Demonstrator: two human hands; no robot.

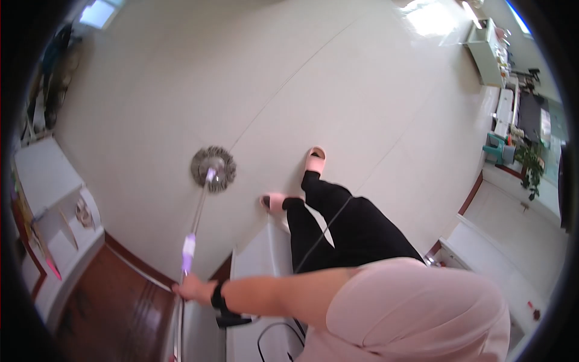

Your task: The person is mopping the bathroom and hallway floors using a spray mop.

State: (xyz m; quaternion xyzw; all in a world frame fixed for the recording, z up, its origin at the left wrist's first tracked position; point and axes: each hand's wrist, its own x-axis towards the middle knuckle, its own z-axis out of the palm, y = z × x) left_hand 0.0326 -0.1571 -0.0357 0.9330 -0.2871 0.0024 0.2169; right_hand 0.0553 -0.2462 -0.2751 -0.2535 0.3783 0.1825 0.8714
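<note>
A round mop with a grey string head (223, 161) rests on the pale floor, left of my feet. Its thin metal handle with a purple and white sleeve (189, 246) slants down to the lower edge. My right hand (192, 288) is closed around the handle just below that sleeve, the forearm stretched across to the left with a black strap (218, 297) on the wrist. Of my left hand (172, 359) only a sliver shows at the lower edge, against the handle; the rest of it is out of view.
Pink slippers (315, 160) are on my feet. White cabinets (256, 256) stand close by at my left leg. A reddish-brown panel (108, 301) and white shelves (48, 166) line the left. Along the right are a white unit (487, 57), a teal stool (494, 146) and a plant (531, 166).
</note>
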